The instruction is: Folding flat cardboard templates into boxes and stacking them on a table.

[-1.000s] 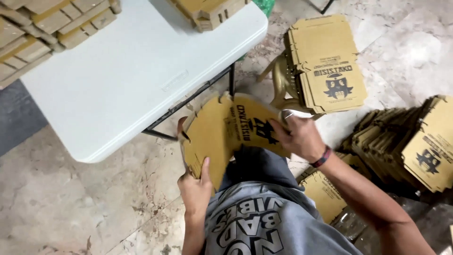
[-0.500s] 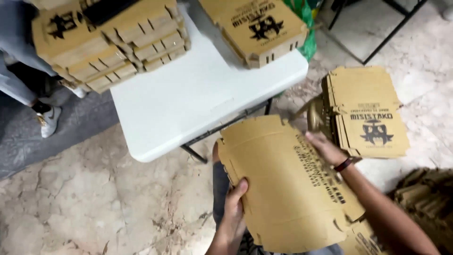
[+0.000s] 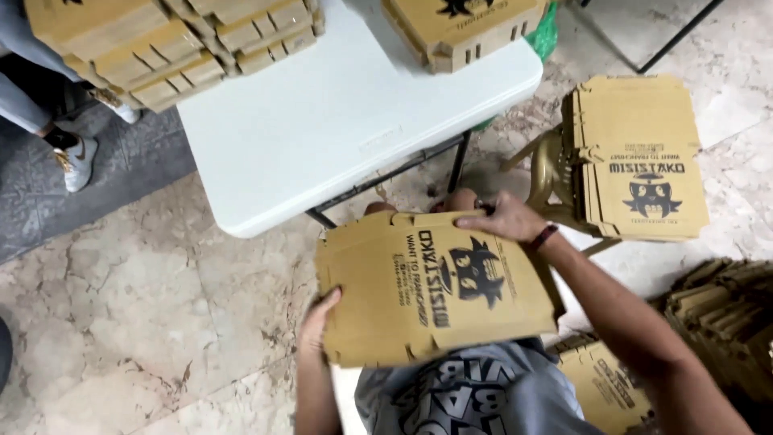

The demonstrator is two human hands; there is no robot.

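I hold a flat brown cardboard box blank with black print in front of my body, just below the edge of the white folding table. My left hand grips its lower left edge. My right hand, with a dark band at the wrist, holds its top right edge. The blank lies nearly flat, printed side up.
Stacks of folded brown boxes sit on the table's left, and another box at its far right. A pile of flat blanks rests on a gold chair to the right. More blanks lie on the floor. Another person's shoe stands at left.
The blank has turned from its underside facing me to printed side up and more level. My view has tilted down toward my lap.
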